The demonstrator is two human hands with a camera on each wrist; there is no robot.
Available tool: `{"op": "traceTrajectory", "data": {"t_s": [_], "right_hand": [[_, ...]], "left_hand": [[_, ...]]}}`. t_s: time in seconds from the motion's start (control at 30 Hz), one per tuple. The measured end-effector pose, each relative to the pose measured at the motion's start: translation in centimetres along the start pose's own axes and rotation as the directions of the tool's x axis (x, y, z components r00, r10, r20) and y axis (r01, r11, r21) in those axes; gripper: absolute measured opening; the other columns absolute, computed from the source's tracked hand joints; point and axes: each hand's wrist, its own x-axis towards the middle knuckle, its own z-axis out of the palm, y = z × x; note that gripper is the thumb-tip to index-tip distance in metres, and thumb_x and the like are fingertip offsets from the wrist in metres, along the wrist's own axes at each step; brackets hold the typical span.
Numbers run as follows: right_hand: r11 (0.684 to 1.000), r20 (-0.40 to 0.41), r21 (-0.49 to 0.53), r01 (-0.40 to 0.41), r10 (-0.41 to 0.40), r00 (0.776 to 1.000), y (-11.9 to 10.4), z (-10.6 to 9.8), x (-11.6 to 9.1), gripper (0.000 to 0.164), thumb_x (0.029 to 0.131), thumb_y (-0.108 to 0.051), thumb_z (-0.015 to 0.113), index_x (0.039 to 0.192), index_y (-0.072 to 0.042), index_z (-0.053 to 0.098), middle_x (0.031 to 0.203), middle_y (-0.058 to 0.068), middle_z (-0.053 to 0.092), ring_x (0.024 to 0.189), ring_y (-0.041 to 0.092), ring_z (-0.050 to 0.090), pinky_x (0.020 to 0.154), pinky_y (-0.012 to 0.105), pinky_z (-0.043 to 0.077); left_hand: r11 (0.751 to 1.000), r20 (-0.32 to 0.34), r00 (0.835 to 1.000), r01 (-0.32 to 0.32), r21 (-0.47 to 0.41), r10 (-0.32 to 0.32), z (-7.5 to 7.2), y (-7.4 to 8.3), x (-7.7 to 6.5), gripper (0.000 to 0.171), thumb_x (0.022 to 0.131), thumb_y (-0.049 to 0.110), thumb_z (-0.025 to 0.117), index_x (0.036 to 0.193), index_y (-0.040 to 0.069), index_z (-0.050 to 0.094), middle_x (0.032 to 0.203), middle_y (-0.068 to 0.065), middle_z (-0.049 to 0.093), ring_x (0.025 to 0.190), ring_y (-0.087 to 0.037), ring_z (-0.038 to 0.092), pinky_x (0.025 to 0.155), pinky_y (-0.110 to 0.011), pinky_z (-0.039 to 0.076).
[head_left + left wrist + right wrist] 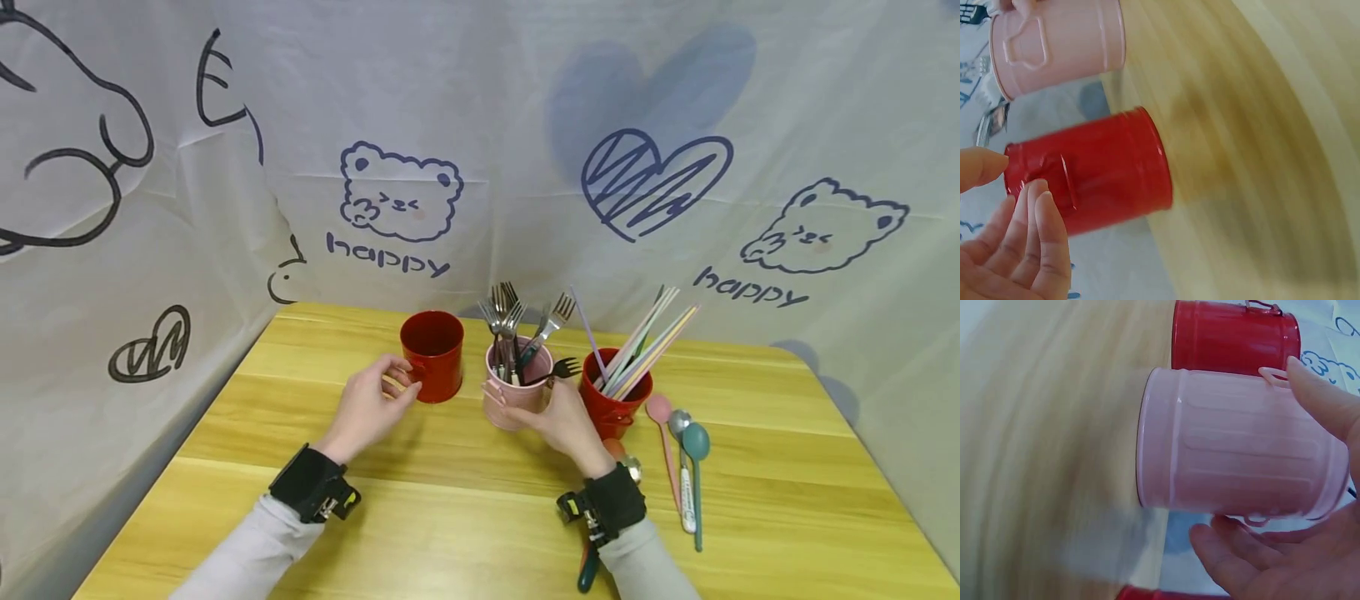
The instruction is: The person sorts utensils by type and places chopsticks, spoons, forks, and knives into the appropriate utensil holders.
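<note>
My right hand [558,421] holds the small pink bucket [1241,444] near its rim, thumb on one side by a handle and fingers on the other. Several forks [513,321] stand in that bucket, mostly metal, with a black one [566,368] leaning out to the right. To its left is a red bucket [442,367] with no contents visible. Beside this red bucket is my left hand [372,406], fingers loosely bent around nothing, close to the side handle [1069,181]; whether the fingertips touch it I cannot tell.
Right of the pink bucket, another red bucket [606,414] holds several pastel straws [648,346]. A pink spoon [660,410], a metal spoon [679,422] and a teal spoon [697,442] lie on the wooden table [450,517]. More utensils are partly hidden under my right wrist. A printed cloth hangs behind.
</note>
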Motion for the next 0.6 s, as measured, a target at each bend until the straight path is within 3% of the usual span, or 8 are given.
{"op": "traceTrajectory", "data": {"t_s": [0.13,0.27,0.47,0.6], "right_hand": [[0.995,0.045,-0.083,-0.049,0.053,0.998,-0.1,-1.0,-1.5,0.087,0.071,-0.036,0.081,0.137,0.002,0.039,0.132,0.024,0.050,0.118,0.036,0.051,0.097,0.051,0.043],[0.985,0.051,-0.159,-0.063,0.072,0.996,0.1,-2.1,-2.9,0.083,0.074,-0.036,0.079,0.135,0.004,0.041,0.124,0.023,0.056,0.111,0.035,0.056,0.092,0.049,0.047],[0.992,0.038,-0.128,0.015,-0.010,0.999,0.9,-3.5,-5.2,0.042,0.078,-0.013,0.075,0.115,0.000,0.058,0.094,0.012,0.065,0.085,0.023,0.064,0.076,0.040,0.053],[0.989,0.033,-0.146,0.034,-0.030,0.999,1.7,-4.4,-7.0,0.022,0.082,0.000,0.066,0.103,-0.003,0.060,0.077,0.000,0.061,0.066,0.010,0.058,0.062,0.029,0.051]], "left_hand": [[0.997,-0.018,0.997,0.068,-0.028,-0.068,-0.7,-0.6,0.1,0.040,0.083,0.021,0.071,0.116,0.004,0.054,0.096,-0.013,0.059,0.076,-0.023,0.062,0.061,-0.034,0.051],[0.991,-0.040,0.993,0.109,-0.078,-0.112,-0.8,-1.2,0.6,0.053,0.081,0.022,0.073,0.124,0.005,0.047,0.110,-0.014,0.054,0.091,-0.030,0.059,0.073,-0.041,0.052],[0.984,-0.021,0.991,0.132,-0.117,-0.136,-0.7,-1.2,1.8,0.079,0.078,0.033,0.076,0.138,0.005,0.033,0.136,-0.013,0.041,0.117,-0.032,0.047,0.093,-0.048,0.045],[0.982,0.013,0.989,0.145,-0.122,-0.144,0.0,-0.8,2.8,0.094,0.076,0.041,0.076,0.146,0.007,0.023,0.145,-0.015,0.033,0.127,-0.033,0.039,0.100,-0.050,0.040]]}}
